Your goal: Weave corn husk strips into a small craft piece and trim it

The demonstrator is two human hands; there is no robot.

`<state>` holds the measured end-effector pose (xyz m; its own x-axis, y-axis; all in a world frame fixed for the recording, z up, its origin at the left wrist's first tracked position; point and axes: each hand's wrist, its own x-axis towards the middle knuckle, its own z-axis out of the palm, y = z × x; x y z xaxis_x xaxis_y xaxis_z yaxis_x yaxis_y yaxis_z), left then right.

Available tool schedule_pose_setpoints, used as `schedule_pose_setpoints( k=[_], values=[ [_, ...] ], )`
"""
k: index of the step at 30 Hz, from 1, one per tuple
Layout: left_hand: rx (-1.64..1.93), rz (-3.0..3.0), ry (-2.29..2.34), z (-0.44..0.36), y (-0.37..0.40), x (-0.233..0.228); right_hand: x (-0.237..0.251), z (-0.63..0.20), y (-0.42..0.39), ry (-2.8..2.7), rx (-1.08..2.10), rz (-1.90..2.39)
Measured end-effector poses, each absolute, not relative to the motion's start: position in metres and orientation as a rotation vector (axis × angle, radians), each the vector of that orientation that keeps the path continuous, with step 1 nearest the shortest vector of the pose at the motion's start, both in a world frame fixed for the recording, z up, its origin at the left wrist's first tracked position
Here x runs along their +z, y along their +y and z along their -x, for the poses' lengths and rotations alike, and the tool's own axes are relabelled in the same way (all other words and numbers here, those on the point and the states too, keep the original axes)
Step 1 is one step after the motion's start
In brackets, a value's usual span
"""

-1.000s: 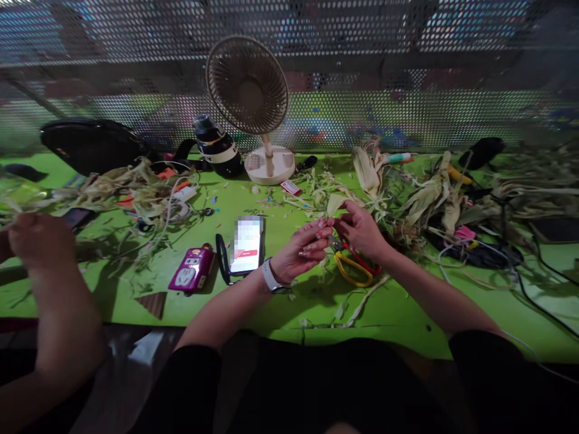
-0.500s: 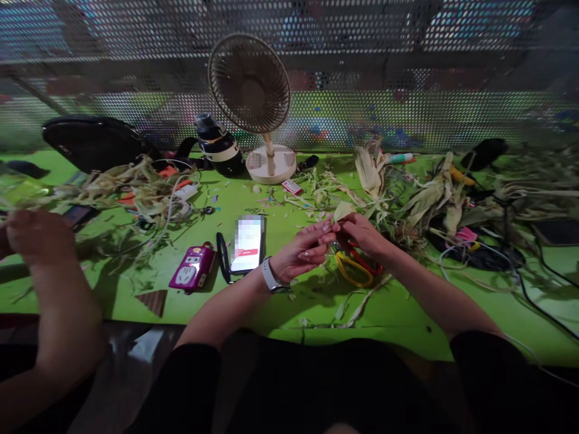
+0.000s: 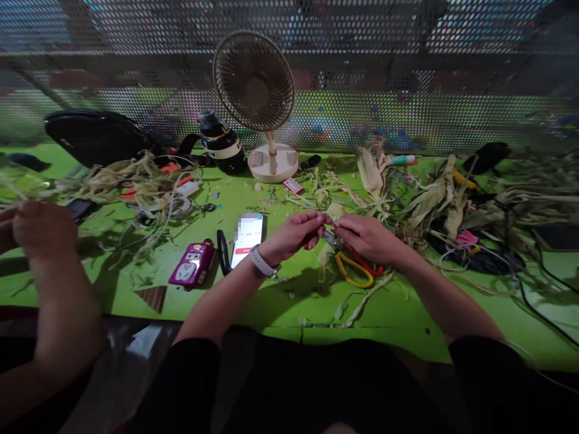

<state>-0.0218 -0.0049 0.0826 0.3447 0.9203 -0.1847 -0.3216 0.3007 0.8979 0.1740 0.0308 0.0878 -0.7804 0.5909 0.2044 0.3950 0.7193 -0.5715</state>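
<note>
My left hand (image 3: 296, 234) and my right hand (image 3: 364, 236) meet above the green table (image 3: 271, 307), fingertips almost touching. Both are closed in a pinch on a small pale piece of corn husk (image 3: 335, 209), part of which shows beyond the fingers. The rest of it is hidden by the fingers. Under the right hand lie scissors (image 3: 353, 271) with one yellow and one red handle, their metal part only partly visible. A pale strip of husk (image 3: 366, 299) lies on the table nearer to me.
A fan (image 3: 272, 163), a dark bottle (image 3: 222, 147) and a black bag (image 3: 97, 135) stand along the mesh screen. A lit phone (image 3: 248, 235) and purple power socket (image 3: 192, 265) lie left. Husk heaps (image 3: 434, 202) spread right. Another person's hand (image 3: 43, 226) is far left.
My left hand has turned, its fingers now curled into a closer pinch. The piece of husk sits slightly lower between my hands. The view has shifted slightly.
</note>
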Motion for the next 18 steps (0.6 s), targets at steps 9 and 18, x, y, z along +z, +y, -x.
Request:
schedule_pose_setpoints(
  k=[9, 18],
  values=[
    [1.006, -1.375, 1.093, 0.018, -0.007, 0.072, 0.091, -0.176, 0.014, -2.877, -0.145, 0.566],
    [1.05, -1.73, 1.218, 0.012, -0.014, 0.066, 0.101, -0.187, 0.019, -2.773, 0.005, 0.525]
  ],
)
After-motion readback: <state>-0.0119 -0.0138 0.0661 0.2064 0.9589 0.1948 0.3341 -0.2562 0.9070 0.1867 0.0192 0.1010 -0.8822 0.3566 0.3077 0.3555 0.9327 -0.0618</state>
